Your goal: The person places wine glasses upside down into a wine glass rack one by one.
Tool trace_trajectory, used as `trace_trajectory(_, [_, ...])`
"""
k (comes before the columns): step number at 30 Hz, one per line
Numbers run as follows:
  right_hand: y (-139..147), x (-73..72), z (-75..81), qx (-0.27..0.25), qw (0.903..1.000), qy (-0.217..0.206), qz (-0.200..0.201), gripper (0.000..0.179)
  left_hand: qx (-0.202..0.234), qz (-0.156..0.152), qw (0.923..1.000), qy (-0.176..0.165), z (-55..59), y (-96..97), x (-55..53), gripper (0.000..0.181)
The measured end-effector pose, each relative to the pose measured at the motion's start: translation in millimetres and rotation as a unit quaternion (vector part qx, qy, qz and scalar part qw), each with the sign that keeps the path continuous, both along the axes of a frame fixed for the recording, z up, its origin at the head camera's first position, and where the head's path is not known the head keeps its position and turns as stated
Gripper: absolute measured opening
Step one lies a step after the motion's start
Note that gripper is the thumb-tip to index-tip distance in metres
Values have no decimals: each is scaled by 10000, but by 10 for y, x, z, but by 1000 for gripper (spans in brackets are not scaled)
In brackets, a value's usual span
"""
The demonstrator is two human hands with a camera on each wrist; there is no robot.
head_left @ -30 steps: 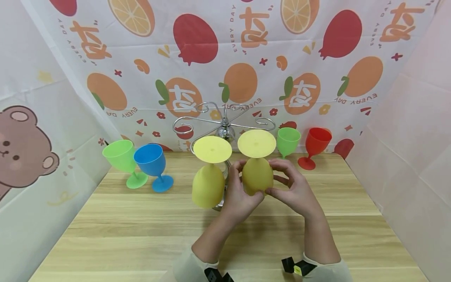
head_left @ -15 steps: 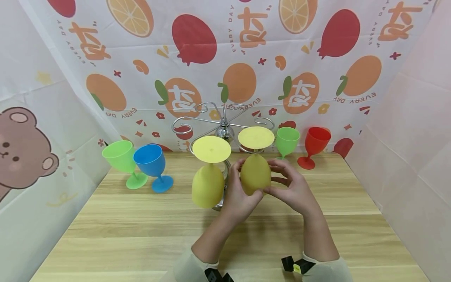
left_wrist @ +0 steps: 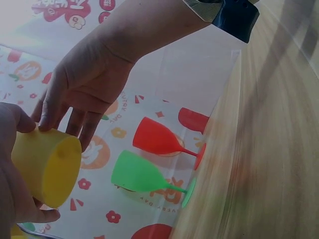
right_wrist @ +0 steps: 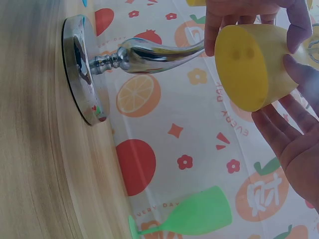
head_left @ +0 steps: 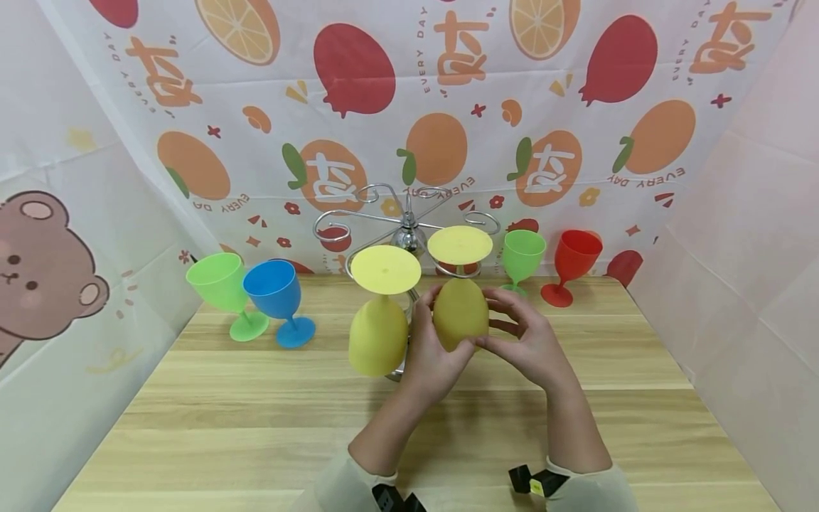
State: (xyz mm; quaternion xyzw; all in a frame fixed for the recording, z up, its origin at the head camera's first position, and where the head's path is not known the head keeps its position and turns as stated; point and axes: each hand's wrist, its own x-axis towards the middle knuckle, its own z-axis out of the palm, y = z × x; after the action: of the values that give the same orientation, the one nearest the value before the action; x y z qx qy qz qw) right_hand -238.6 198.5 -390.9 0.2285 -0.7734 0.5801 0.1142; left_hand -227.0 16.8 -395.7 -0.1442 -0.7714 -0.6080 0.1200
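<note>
Both hands hold one upside-down yellow goblet (head_left: 460,316) in front of a chrome wire rack (head_left: 408,231). Curled around the bowl's left side is my left hand (head_left: 435,355). My right hand (head_left: 527,341) grips the right side, its thumb near the left thumb at the bowl's front. The goblet's round foot sits just above a curled wire arm of the rack, with the stem at that loop; whether the foot touches the wire I cannot tell. In the right wrist view the bowl's open mouth (right_wrist: 241,67) shows. A second yellow goblet (head_left: 379,338) hangs upside down on the rack to the left.
Upright at the left stand a green goblet (head_left: 217,284) and a blue goblet (head_left: 274,291). Another green goblet (head_left: 523,252) and a red goblet (head_left: 576,256) stand at the back right. The rack's round metal base (right_wrist: 82,69) rests on the wooden table (head_left: 256,434).
The held goblet has risen slightly and shifted left and back toward the rack, both hands moving with it. The wire loop now shows beneath its foot.
</note>
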Motion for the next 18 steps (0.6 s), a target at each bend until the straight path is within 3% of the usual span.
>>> trace_trajectory(18, [-43,-39,-41,-35,9998,-195,27,65,238,163,9994,-185,-39,20,-24,87])
